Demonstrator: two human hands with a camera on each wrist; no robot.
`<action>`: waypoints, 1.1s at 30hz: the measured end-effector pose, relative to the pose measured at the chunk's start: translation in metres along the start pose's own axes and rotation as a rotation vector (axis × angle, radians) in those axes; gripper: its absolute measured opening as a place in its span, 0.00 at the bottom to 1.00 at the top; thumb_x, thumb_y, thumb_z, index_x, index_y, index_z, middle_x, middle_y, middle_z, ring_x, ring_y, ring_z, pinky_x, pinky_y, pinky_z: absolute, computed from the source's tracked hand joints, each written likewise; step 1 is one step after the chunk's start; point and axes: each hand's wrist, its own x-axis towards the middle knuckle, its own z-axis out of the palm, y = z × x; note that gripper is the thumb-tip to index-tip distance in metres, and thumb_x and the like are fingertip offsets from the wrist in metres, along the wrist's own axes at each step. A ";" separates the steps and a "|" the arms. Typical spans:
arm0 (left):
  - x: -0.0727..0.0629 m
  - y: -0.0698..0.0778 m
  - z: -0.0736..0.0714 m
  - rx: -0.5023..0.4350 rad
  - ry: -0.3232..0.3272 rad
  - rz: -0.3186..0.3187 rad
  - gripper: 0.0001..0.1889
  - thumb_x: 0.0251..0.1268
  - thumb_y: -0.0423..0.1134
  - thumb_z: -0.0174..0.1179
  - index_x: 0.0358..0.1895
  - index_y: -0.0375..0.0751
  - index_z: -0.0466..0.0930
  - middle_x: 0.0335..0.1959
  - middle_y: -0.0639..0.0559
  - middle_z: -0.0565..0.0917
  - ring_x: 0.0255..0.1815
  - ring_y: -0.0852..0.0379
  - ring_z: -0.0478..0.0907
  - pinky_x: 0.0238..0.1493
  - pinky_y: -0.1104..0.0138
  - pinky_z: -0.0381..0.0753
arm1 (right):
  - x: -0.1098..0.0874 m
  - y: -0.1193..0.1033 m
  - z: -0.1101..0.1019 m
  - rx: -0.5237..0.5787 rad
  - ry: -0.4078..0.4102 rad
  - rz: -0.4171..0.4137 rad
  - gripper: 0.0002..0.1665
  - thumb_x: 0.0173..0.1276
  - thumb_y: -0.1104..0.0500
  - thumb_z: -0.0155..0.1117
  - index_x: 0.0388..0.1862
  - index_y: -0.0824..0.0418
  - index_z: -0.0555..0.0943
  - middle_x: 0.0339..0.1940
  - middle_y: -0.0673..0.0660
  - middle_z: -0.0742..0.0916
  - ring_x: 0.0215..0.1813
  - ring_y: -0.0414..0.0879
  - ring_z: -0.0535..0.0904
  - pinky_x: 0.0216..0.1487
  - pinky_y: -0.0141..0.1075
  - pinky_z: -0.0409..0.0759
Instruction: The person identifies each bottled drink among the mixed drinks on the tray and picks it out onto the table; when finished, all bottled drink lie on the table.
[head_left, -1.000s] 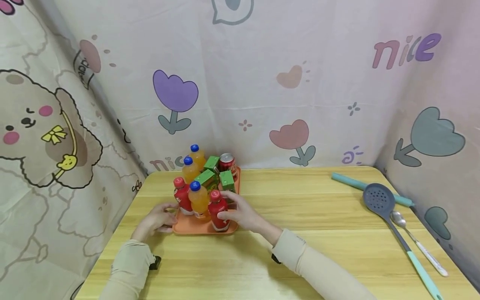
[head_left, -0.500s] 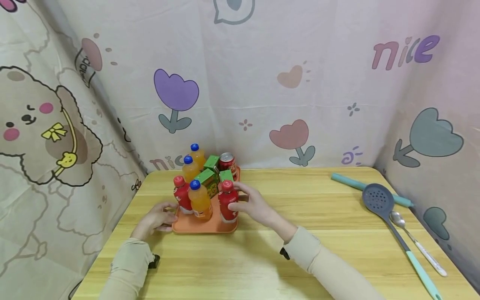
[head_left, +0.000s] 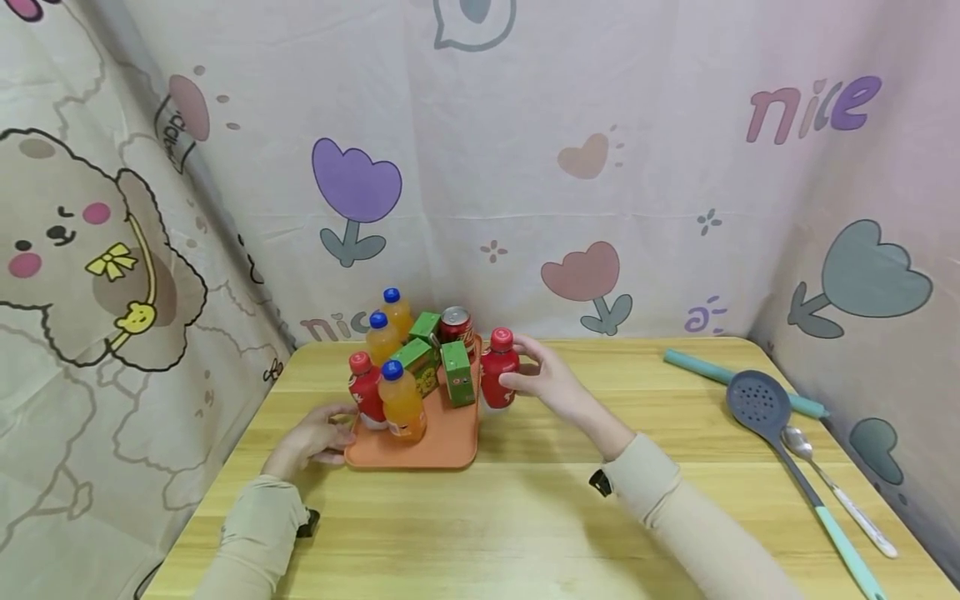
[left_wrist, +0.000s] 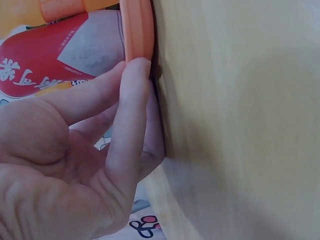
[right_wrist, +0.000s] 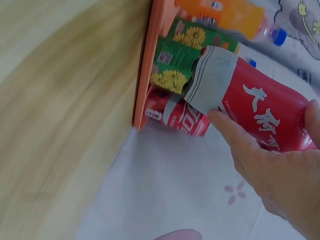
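Note:
My right hand [head_left: 553, 385] grips a red bottle [head_left: 498, 372] upright just right of the orange tray [head_left: 450, 450]. In the right wrist view the same bottle [right_wrist: 250, 97], with white lettering, is between thumb and fingers, off the table. My left hand [head_left: 318, 435] pinches the tray's rim [left_wrist: 137, 30] at its near left side. Standing on the tray are another red bottle [head_left: 366, 392], several orange drink bottles with blue caps, such as the front one [head_left: 402, 404], several green drink cartons [head_left: 457, 375] and a red can [head_left: 456, 325] at the back.
On the table's right side lie a slotted spoon [head_left: 757, 400] with a mint handle, a metal spoon [head_left: 798, 442] and a teal stick-like utensil [head_left: 697, 363]. A patterned curtain [head_left: 487, 167] hangs behind the wooden table [head_left: 600, 517].
The right hand has lifted the red bottle from the tray's front right corner and carried it right and back, past the tray's edge. My left hand has stayed at the rim.

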 end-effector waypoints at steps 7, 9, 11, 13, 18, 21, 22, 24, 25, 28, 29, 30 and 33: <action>0.000 0.003 0.002 -0.012 0.004 0.023 0.33 0.75 0.27 0.58 0.79 0.30 0.59 0.53 0.34 0.76 0.40 0.54 0.83 0.35 0.64 0.91 | 0.010 0.001 -0.015 0.014 0.055 0.014 0.39 0.74 0.67 0.66 0.82 0.59 0.65 0.73 0.70 0.76 0.66 0.64 0.83 0.62 0.57 0.86; 0.000 0.003 0.002 -0.014 0.004 0.022 0.33 0.75 0.26 0.58 0.79 0.30 0.58 0.53 0.34 0.76 0.39 0.54 0.83 0.35 0.65 0.90 | 0.013 0.003 -0.018 0.021 0.069 0.019 0.39 0.74 0.68 0.66 0.82 0.59 0.66 0.72 0.70 0.76 0.67 0.65 0.82 0.63 0.59 0.85; 0.000 0.003 0.001 -0.021 0.004 0.021 0.33 0.74 0.26 0.58 0.80 0.30 0.58 0.52 0.34 0.77 0.38 0.54 0.83 0.34 0.65 0.90 | 0.017 0.005 -0.021 0.021 0.086 0.023 0.39 0.74 0.68 0.66 0.81 0.59 0.66 0.71 0.70 0.76 0.67 0.66 0.82 0.64 0.59 0.85; -0.001 0.003 0.001 -0.024 -0.001 0.029 0.34 0.74 0.25 0.58 0.80 0.28 0.57 0.51 0.34 0.77 0.37 0.54 0.83 0.34 0.65 0.90 | 0.021 0.007 -0.023 0.010 0.104 0.028 0.39 0.75 0.67 0.66 0.81 0.58 0.66 0.71 0.69 0.76 0.68 0.67 0.81 0.64 0.59 0.85; -0.004 0.001 0.001 -0.028 -0.001 0.040 0.34 0.74 0.25 0.57 0.80 0.27 0.56 0.50 0.33 0.77 0.37 0.53 0.81 0.34 0.65 0.90 | 0.032 0.013 -0.029 0.004 0.137 0.036 0.39 0.75 0.66 0.66 0.82 0.55 0.67 0.71 0.68 0.76 0.69 0.69 0.80 0.64 0.60 0.84; -0.004 -0.002 0.001 -0.029 0.014 0.038 0.33 0.74 0.25 0.57 0.79 0.28 0.58 0.51 0.34 0.77 0.37 0.53 0.81 0.34 0.64 0.90 | 0.041 0.018 -0.033 0.006 0.149 0.039 0.39 0.75 0.67 0.66 0.81 0.55 0.67 0.71 0.68 0.76 0.69 0.69 0.80 0.65 0.61 0.84; -0.004 -0.003 0.001 -0.027 0.015 0.041 0.33 0.74 0.25 0.57 0.79 0.28 0.58 0.51 0.34 0.77 0.37 0.53 0.81 0.34 0.64 0.90 | 0.043 0.019 -0.034 0.008 0.153 0.042 0.39 0.75 0.67 0.66 0.81 0.54 0.67 0.72 0.68 0.76 0.70 0.70 0.79 0.65 0.61 0.84; -0.004 -0.004 0.002 -0.025 0.025 0.041 0.32 0.73 0.25 0.58 0.78 0.29 0.60 0.49 0.35 0.77 0.37 0.52 0.81 0.34 0.64 0.90 | 0.047 0.022 -0.038 0.001 0.160 0.049 0.39 0.75 0.67 0.66 0.81 0.54 0.67 0.72 0.67 0.76 0.70 0.69 0.79 0.65 0.62 0.83; -0.004 -0.004 0.003 -0.027 0.028 0.044 0.32 0.73 0.25 0.58 0.78 0.29 0.61 0.48 0.35 0.77 0.37 0.52 0.81 0.34 0.64 0.89 | 0.049 0.023 -0.039 0.004 0.162 0.050 0.39 0.75 0.67 0.66 0.81 0.54 0.67 0.72 0.68 0.76 0.70 0.69 0.79 0.66 0.63 0.83; -0.004 -0.004 0.004 -0.022 0.029 0.051 0.32 0.73 0.25 0.58 0.78 0.29 0.61 0.47 0.36 0.77 0.36 0.52 0.81 0.33 0.64 0.89 | 0.055 0.029 -0.044 0.000 0.170 0.053 0.39 0.76 0.67 0.65 0.82 0.54 0.66 0.72 0.68 0.75 0.71 0.70 0.77 0.67 0.65 0.81; -0.004 -0.004 0.005 -0.023 0.030 0.053 0.32 0.73 0.24 0.57 0.78 0.28 0.61 0.46 0.36 0.77 0.36 0.52 0.81 0.32 0.64 0.89 | 0.057 0.030 -0.045 -0.004 0.176 0.056 0.39 0.76 0.66 0.65 0.82 0.54 0.66 0.72 0.68 0.75 0.72 0.70 0.77 0.67 0.65 0.81; -0.004 -0.004 0.006 -0.024 0.030 0.056 0.32 0.73 0.24 0.57 0.78 0.28 0.61 0.45 0.37 0.77 0.36 0.52 0.81 0.32 0.64 0.89 | 0.059 0.032 -0.046 0.002 0.182 0.060 0.38 0.76 0.67 0.65 0.82 0.54 0.66 0.72 0.68 0.75 0.72 0.70 0.77 0.67 0.65 0.81; -0.005 -0.005 0.007 -0.029 0.038 0.060 0.32 0.72 0.24 0.58 0.78 0.28 0.61 0.43 0.38 0.78 0.34 0.53 0.81 0.31 0.65 0.88 | 0.066 0.038 -0.049 -0.004 0.207 0.064 0.38 0.76 0.67 0.64 0.82 0.54 0.66 0.72 0.68 0.75 0.71 0.69 0.77 0.67 0.65 0.82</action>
